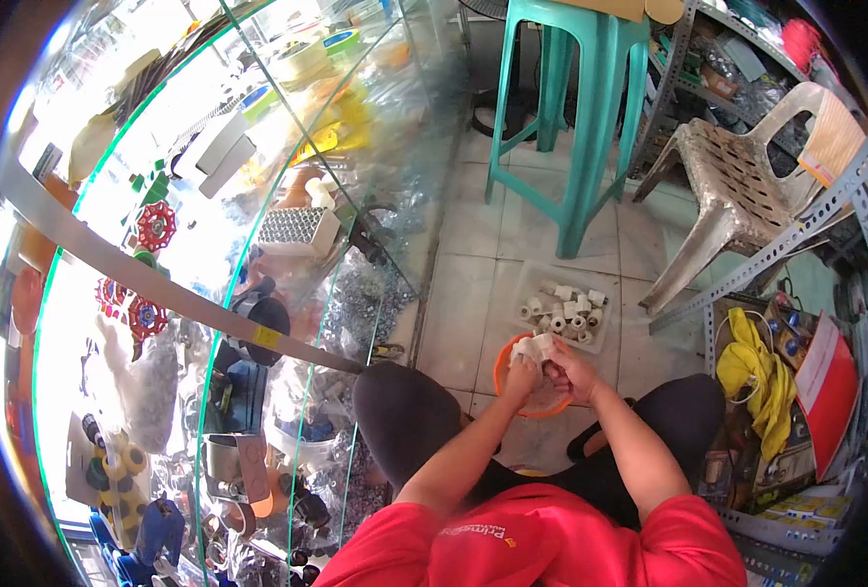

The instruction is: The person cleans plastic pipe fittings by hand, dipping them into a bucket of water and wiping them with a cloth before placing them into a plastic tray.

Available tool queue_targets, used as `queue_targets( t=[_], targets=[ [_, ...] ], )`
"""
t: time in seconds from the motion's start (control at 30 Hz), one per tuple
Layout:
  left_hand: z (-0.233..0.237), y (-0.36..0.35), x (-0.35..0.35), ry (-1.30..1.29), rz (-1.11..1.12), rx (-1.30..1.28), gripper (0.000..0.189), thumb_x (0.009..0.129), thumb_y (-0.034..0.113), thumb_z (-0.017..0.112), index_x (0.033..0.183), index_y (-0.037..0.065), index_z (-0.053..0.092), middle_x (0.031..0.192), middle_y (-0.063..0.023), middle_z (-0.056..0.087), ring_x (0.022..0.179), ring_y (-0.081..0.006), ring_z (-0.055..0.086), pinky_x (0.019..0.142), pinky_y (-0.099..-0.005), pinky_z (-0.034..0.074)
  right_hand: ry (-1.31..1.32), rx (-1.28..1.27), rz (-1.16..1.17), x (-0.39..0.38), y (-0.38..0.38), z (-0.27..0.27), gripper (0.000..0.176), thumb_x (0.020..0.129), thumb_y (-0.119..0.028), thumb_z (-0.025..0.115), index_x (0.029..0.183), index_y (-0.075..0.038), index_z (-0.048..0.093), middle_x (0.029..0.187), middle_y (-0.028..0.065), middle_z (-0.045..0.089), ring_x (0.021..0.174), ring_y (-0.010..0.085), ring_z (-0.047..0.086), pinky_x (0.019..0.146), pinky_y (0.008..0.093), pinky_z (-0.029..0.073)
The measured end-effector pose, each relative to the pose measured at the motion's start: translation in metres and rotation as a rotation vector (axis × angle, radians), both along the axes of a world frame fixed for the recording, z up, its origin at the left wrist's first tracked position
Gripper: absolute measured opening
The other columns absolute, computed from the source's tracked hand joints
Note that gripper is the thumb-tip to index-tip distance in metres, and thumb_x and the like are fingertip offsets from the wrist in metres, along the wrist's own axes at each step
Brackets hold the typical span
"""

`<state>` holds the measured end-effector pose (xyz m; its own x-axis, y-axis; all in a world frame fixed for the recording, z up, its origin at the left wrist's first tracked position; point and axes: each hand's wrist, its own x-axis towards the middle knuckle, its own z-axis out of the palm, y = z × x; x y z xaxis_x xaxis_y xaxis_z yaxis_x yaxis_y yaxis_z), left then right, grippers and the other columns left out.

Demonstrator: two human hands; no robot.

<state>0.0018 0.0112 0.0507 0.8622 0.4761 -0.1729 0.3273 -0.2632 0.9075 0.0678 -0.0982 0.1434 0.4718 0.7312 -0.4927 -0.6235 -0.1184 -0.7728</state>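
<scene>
Both hands were closed on one white pipe fitting (533, 346): the left hand (520, 376) gripped its left end and the right hand (573, 372) its right end, so its length seemed to run across from hand to hand. It was held just above the orange bowl (501, 383). Straight ahead, just beyond the bowl, lay the tray (536, 277) of loose fittings (563, 311), about equally near to both hands.
</scene>
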Motion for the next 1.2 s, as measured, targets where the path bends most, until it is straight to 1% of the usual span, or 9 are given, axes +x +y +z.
queue_targets(
  t=[0.17,0.27,0.37,0.5,0.57,0.8,0.9,1.07,1.2],
  targets=[
    [-0.002,0.002,0.002,-0.025,-0.314,0.929,0.015,0.074,0.012,0.048,0.074,0.0,0.057,0.071,-0.0119,0.056,0.074,-0.022,0.057,0.058,-0.0306,0.042,-0.651,-0.186,-0.165,-0.003,0.006,-0.034,0.032,0.087,-0.038,0.041,0.106,-0.012,0.046,0.06,-0.0012,0.044,0.041,0.0063,0.032,0.037,0.0203,0.025],
    [0.015,-0.005,-0.001,0.091,0.157,-0.353,0.026,0.082,0.011,0.034,0.091,-0.002,0.053,0.082,-0.0136,0.056,0.08,-0.0258,0.054,0.073,-0.0361,0.04,-0.273,-0.038,-0.179,-0.001,0.003,-0.016,0.032,0.087,-0.041,0.039,0.091,-0.011,0.049,0.058,-0.0007,0.045,0.04,0.0069,0.033,0.036,0.0203,0.025],
    [0.018,-0.007,-0.001,0.089,0.207,-0.524,0.029,0.083,0.016,0.033,0.095,-0.002,0.052,0.083,-0.0123,0.055,0.078,-0.0228,0.053,0.071,-0.0348,0.041,0.172,0.081,-0.175,0.002,0.0,-0.016,0.034,0.087,-0.045,0.038,0.084,-0.012,0.048,0.056,-0.0005,0.045,0.039,0.0076,0.033,0.036,0.0202,0.025],
    [-0.005,-0.005,-0.005,-0.165,0.08,-0.335,0.022,0.083,0.014,0.037,0.088,0.002,0.055,0.077,-0.0123,0.054,0.076,-0.0248,0.054,0.071,-0.0378,0.041,0.176,0.05,-0.209,-0.007,0.005,-0.001,0.032,0.087,-0.044,0.038,0.089,-0.014,0.048,0.055,-0.0007,0.043,0.039,0.0072,0.031,0.035,0.0205,0.025],
    [0.075,-0.005,-0.004,0.026,0.133,-0.435,0.02,0.083,0.014,0.038,0.089,0.003,0.054,0.08,-0.0121,0.053,0.078,-0.0221,0.053,0.071,-0.0366,0.042,0.039,0.015,-0.249,-0.014,0.011,0.002,0.029,0.088,-0.04,0.038,0.099,-0.015,0.046,0.056,-0.0007,0.042,0.04,0.0065,0.031,0.035,0.0204,0.024],
    [0.013,0.001,0.006,0.084,0.183,-0.675,0.019,0.083,0.012,0.038,0.084,0.003,0.054,0.087,-0.0134,0.052,0.085,-0.022,0.051,0.071,-0.0365,0.041,-0.538,-0.178,-0.207,-0.026,0.017,-0.029,0.03,0.091,-0.03,0.034,0.116,-0.015,0.039,0.057,-0.0005,0.042,0.042,0.0064,0.036,0.035,0.0191,0.027],
    [-0.054,-0.006,0.0,-0.165,0.014,-0.195,0.027,0.086,0.019,0.033,0.094,0.001,0.051,0.087,-0.0144,0.054,0.08,-0.0235,0.054,0.068,-0.0345,0.043,-0.602,-0.185,-0.218,-0.015,0.013,-0.058,0.032,0.091,-0.027,0.034,0.118,-0.01,0.039,0.06,0.0009,0.044,0.046,0.009,0.041,0.038,0.0216,0.032],
    [0.029,-0.006,0.001,-0.042,0.08,-0.18,0.035,0.086,0.022,0.033,0.103,-0.004,0.05,0.094,-0.018,0.055,0.082,-0.0272,0.056,0.072,-0.0359,0.043,-1.074,-0.224,-0.237,-0.018,0.01,-0.048,0.04,0.087,-0.02,0.038,0.122,-0.001,0.035,0.108,0.0205,0.05,0.1,0.0325,0.048,0.084,0.0346,0.038],
    [0.043,-0.002,-0.002,0.0,0.158,-0.459,0.038,0.087,0.022,0.031,0.108,-0.006,0.046,0.099,-0.0235,0.054,0.09,-0.0334,0.054,0.076,-0.0388,0.042,-1.176,-0.332,-0.038,-0.024,0.01,-0.027,0.046,0.086,-0.018,0.038,0.127,-0.002,0.025,0.116,0.0235,0.045,0.109,0.0352,0.042,0.09,0.0368,0.034]
  ],
)
